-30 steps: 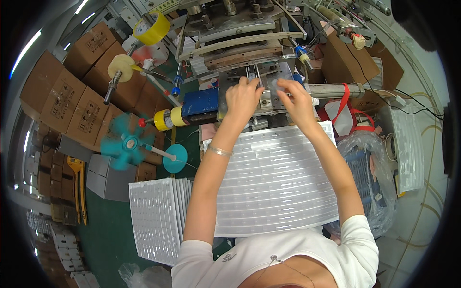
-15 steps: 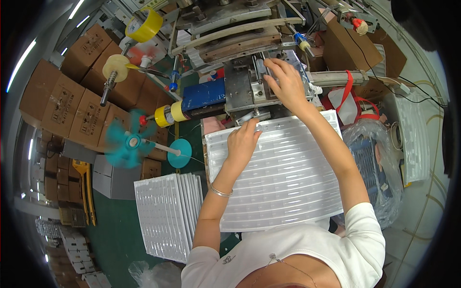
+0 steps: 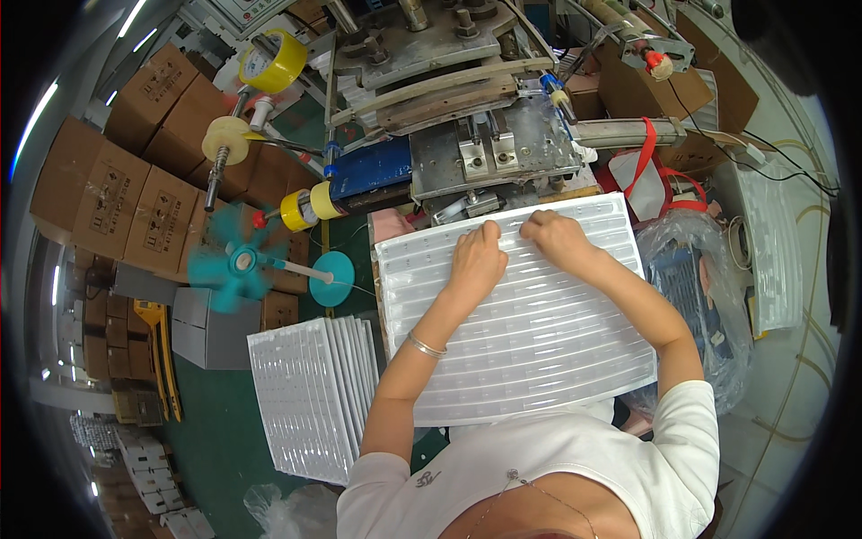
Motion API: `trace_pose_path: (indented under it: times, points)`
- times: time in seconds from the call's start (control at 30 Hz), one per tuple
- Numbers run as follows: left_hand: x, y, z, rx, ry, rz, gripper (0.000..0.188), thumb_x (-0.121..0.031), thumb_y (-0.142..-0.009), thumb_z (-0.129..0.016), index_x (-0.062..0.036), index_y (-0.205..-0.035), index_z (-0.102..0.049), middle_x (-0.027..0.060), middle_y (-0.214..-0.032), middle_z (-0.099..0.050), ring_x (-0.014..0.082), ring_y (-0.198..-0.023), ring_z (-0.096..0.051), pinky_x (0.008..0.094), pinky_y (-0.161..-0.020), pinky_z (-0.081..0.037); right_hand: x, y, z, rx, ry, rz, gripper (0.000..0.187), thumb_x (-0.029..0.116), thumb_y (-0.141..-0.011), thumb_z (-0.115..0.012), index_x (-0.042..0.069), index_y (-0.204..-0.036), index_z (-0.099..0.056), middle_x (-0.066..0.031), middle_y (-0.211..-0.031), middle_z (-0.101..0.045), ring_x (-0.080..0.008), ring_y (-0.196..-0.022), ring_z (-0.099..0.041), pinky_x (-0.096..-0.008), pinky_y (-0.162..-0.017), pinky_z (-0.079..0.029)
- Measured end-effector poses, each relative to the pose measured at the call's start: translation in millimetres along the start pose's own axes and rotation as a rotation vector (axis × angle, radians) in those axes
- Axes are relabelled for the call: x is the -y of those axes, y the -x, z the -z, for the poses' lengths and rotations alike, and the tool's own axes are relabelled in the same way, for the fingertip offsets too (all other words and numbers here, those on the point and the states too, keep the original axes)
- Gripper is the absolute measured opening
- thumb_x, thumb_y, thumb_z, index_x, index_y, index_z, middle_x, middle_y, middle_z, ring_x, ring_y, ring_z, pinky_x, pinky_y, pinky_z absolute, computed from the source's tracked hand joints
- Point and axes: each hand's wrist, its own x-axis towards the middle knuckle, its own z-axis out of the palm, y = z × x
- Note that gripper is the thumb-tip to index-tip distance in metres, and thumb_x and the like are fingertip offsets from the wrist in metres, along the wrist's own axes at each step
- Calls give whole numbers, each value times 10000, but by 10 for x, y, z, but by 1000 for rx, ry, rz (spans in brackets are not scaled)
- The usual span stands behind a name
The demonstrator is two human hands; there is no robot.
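Note:
A wide white plastic tray (image 3: 539,350) with many long ridged rows lies in front of me. Both my hands rest over its far part, close to each other. My left hand (image 3: 479,262), with bangles on the wrist, has its fingers curled down to the rows. Just to the right, my right hand (image 3: 558,242) is closed in a pinch. Whatever the fingertips hold is too small or hidden to make out. Beyond the tray stands a press with a steel plate (image 3: 440,166), carrying two small metal blocks (image 3: 489,157) under no hand.
The press's upper block (image 3: 440,106) hangs over the plate's far side. Left of it are tape rolls (image 3: 273,61), a spinning teal fan (image 3: 241,260) and stacked cartons (image 3: 108,193). More white trays (image 3: 296,395) stand at my left, and a plastic-wrapped bundle (image 3: 691,305) at my right.
My right hand has come back from the metal blocks on the press to the tray. My left hand has shifted slightly right, and its fingers are now curled.

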Motion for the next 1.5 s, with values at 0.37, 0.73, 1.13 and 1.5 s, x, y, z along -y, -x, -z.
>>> trace_pose_path:
  times: [0.37, 0.73, 1.13, 1.5]
  points:
    - [131, -86, -275, -14, 76, -285, 186, -116, -717, -680, -49, -879, -618, 77, -910, -605, 265, -884, -569, 354, -763, -463, -192, -39, 252, -282, -927, -438, 219, 90, -769, -582, 30, -972, -525, -101, -976, -572, -226, -862, -580, -322, -747, -459]
    - [143, -227, 357, -558, -41, 33, 204, -157, -790, -630, -86, -981, -640, 62, -946, -621, 224, -906, -544, 358, -839, -358, -232, -67, 652, -364, -776, -267, 285, 77, -828, -582, 28, -1109, -577, -65, -1099, -579, -141, -963, -556, -273, -819, -476]
    - [113, -1165, 620, -593, -306, -33, 203, -278, -823, -596, -132, -952, -650, 69, -933, -570, 245, -976, -453, 424, -858, -264, -125, -686, 754, -672, -739, -283, 235, 119, -806, -638, 40, -1025, -606, -94, -963, -644, -210, -781, -628, -292, -694, -510]
    - [-204, -281, 315, -543, 227, 136, 197, -279, -854, -600, -85, -888, -598, 61, -684, -562, 223, -689, -519, 353, -801, -320, -46, -1415, 583, -770, -119, -219, 142, 144, -779, -621, 76, -903, -638, -67, -864, -638, -277, -792, -615, -376, -686, -495]
